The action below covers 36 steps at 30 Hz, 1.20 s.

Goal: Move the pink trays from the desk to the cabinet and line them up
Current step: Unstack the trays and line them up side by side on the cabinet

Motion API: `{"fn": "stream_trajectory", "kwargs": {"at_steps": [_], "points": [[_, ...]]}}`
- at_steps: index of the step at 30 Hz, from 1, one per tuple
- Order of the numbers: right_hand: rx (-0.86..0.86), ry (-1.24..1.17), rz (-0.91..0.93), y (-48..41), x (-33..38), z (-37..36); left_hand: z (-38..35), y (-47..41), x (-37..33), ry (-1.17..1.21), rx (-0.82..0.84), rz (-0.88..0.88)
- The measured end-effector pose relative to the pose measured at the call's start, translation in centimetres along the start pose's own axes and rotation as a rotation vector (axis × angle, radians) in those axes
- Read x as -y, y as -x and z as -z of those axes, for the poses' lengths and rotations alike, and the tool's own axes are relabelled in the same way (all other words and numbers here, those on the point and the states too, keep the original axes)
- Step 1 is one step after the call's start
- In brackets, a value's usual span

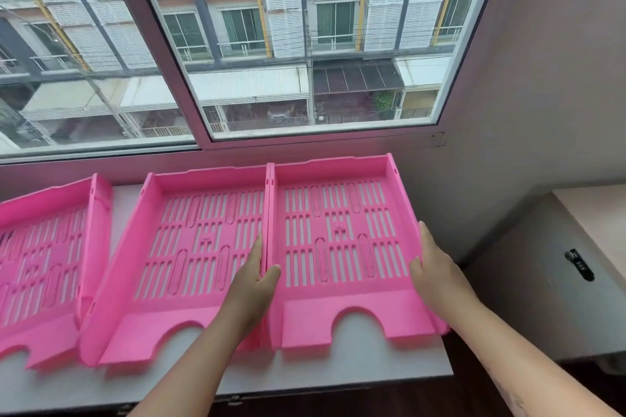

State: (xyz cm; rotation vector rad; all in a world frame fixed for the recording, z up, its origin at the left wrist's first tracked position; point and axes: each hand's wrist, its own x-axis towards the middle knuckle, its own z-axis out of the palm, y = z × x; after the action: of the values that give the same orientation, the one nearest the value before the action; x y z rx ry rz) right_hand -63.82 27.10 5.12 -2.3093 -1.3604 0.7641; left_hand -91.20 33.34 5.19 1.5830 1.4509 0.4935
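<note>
Both hands clamp the right-hand slotted pink plastic tray (342, 247) by its side walls; long axis runs 6 to 12 o'clock, toward the window.
Left hand (261, 278): fingers pinch the left wall, which touches the middle pink tray (183, 247). Right hand (437, 267): fingers wrapped over the right wall. Tray sits flat on the white cabinet top (338, 372), right end of the row; third pink tray (44, 247) at 9 o'clock, gapped and skewed. Probably that needs squaring next.

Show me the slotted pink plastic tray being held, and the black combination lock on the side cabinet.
Slotted pink plastic tray (338, 240): head view, slotted floor.
Black combination lock (580, 264): head view, lock body.
</note>
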Motion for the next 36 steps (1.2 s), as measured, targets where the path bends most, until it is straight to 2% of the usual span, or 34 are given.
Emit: {"fn": "stream_trajectory", "kwargs": {"at_steps": [3, 4, 5, 6, 9, 10, 20, 27, 33, 36], "points": [[-0.256, 0.474, 0.163, 0.7, 0.5, -1.4, 0.3, 0.6, 0.3, -0.039, -0.071, -0.034], [-0.310, 0.532, 0.268, 1.0, 1.0, -2.0, 0.4, 1.1, 0.7, -0.060, -0.093, -0.068], [-0.308, 0.541, 0.366, 1.6, 1.6, -2.9, 0.5, 1.7, 1.2, -0.101, -0.098, -0.115], [-0.220, 0.525, 0.420, 2.2, 2.4, -3.8, 0.6, 2.5, 1.9, -0.160, -0.087, -0.165], [0.095, 0.418, 0.367, 3.4, 3.2, -7.0, 0.7, 4.3, 3.6, -0.352, -0.035, -0.255], [0.135, 0.425, 0.347, 3.5, 3.1, -7.7, 0.7, 4.5, 3.7, -0.398, -0.030, -0.264], [0.114, 0.515, 0.354, -0.3, 5.2, -8.2, 1.2, 0.6, 3.6, -0.485, -0.150, -0.272], [0.111, 0.545, 0.331, -0.3, 5.4, -8.3, 1.3, 0.6, 3.3, -0.480, -0.142, -0.291], [0.115, 0.536, 0.271, -0.8, 6.4, -9.0, 2.3, 0.6, 3.2, -0.465, -0.034, -0.259], [0.107, 0.526, 0.280, -0.6, 6.3, -9.2, 4.3, 1.5, 3.7, -0.486, -0.107, -0.280]]}}
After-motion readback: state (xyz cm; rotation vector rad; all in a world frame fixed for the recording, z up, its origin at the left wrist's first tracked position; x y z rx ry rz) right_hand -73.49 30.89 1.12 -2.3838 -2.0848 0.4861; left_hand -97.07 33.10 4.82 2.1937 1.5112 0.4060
